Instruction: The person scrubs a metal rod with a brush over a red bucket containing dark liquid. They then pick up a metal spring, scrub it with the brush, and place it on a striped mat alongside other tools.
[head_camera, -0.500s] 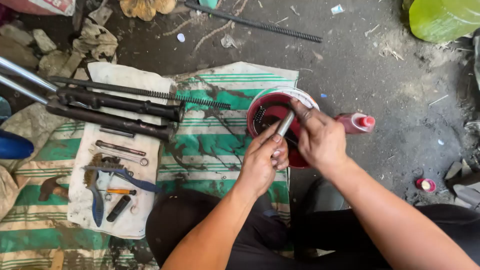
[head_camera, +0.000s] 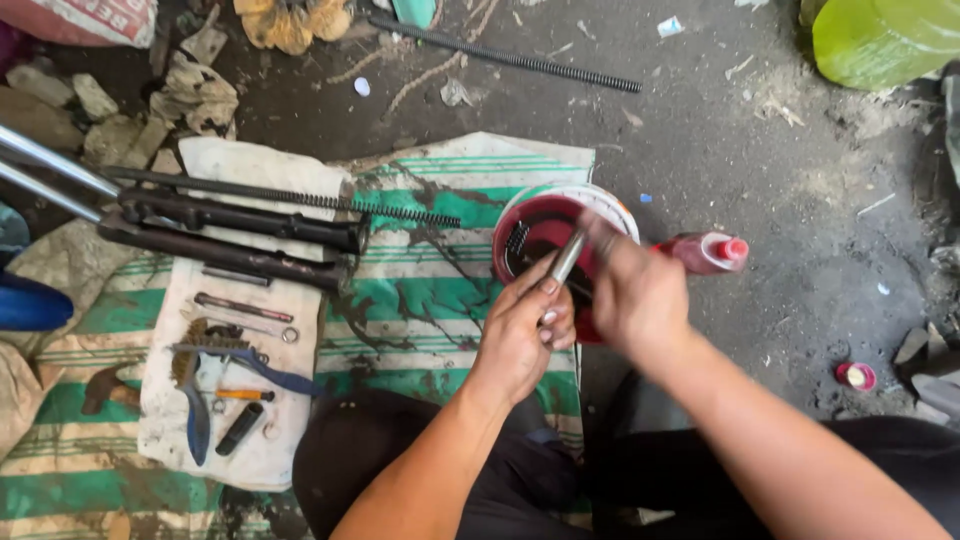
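While the left hand (head_camera: 520, 335) grips a metal rod (head_camera: 566, 258), the blurred right hand (head_camera: 632, 290) curls half-closed at its top end.

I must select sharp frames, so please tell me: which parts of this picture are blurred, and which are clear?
Head view: the right hand is smeared by motion blur; the left hand gripping the thin grey metal rod is sharp; the tools on the white cloth are clear; lighting is soft, without glare.
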